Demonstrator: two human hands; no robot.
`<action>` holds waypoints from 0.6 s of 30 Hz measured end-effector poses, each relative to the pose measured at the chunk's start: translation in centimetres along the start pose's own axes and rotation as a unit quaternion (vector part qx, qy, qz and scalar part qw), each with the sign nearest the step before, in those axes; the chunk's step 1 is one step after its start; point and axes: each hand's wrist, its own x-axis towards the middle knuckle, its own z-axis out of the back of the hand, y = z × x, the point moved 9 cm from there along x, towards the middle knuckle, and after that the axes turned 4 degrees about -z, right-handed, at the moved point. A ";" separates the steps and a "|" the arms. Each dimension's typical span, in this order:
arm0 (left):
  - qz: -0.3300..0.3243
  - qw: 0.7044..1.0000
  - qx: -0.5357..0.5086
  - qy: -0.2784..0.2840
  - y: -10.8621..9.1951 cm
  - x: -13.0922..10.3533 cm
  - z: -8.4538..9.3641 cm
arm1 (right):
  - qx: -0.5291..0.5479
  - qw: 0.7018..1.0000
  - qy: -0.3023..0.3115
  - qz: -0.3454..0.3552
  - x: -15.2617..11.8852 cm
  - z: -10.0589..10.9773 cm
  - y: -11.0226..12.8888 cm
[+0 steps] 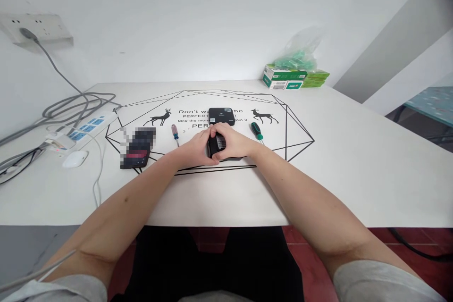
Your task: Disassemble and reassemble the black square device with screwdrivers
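A small black boxy device [213, 147] with a pale striped area is held between both of my hands, just above the table mat. My left hand [196, 150] wraps its left side, thumb toward the near edge. From the right, my right hand [231, 141] curls around it and covers much of it. Directly behind lies a flat black case [221, 117] with stickers. A screwdriver with a clear and blue handle [174, 132] rests left of my hands. To their right is a green-handled screwdriver [256, 129], its tip partly out of sight. Tiny pieces, perhaps screws [186, 130], lie near the left screwdriver.
On the left are a smartphone [138, 151], a white earbud case [75, 159], a power strip [88, 128] and coiled grey cables [67, 108]. Green and white boxes [285, 77] under a plastic bag [297, 60] stand at the back right against the wall.
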 end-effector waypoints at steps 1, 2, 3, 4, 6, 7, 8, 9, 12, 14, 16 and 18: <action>0.008 1.000 0.008 0.003 0.3 -0.1 -0.1 | 0.007 1.000 -0.006 0.003 -0.1 0.1 0.0; 0.017 1.000 0.014 0.007 0.5 -0.1 -0.2 | 0.014 1.000 -0.013 0.005 -0.1 0.3 0.0; 0.026 0.999 0.021 0.010 0.8 -0.1 -0.3 | 0.021 1.000 -0.021 0.007 -0.1 0.5 -0.1; 0.034 0.999 0.029 0.012 1.0 -0.1 -0.4 | 0.027 0.999 -0.031 0.008 -0.2 0.7 -0.3; 0.041 0.998 0.047 0.017 1.2 -0.1 -0.4 | 0.038 0.998 -0.055 0.015 -0.2 1.3 -0.6; 0.042 0.997 0.058 0.022 1.2 -0.1 -0.4 | 0.046 0.996 -0.068 0.022 -0.2 1.7 -0.8; 0.041 0.996 0.071 0.028 1.2 -0.1 -0.4 | 0.060 0.994 -0.081 0.030 -0.2 2.1 -0.9; 0.036 0.995 0.088 0.035 1.2 -0.1 -0.4 | 0.083 0.991 -0.096 0.038 -0.2 2.6 -1.0; 0.012 0.986 0.159 0.051 1.1 0.0 -0.4 | 0.194 0.972 -0.127 0.045 -0.3 3.8 -1.2; 0.013 0.976 0.207 0.060 1.5 0.0 -0.4 | 0.271 0.954 -0.122 0.045 -0.5 4.1 -0.9; 0.031 0.969 0.237 0.066 2.1 0.1 -0.2 | 0.325 0.940 -0.092 0.053 -0.7 3.7 -0.1; 0.051 0.963 0.256 0.066 2.7 0.1 0.1 | 0.351 0.932 -0.063 0.067 -0.8 3.3 0.8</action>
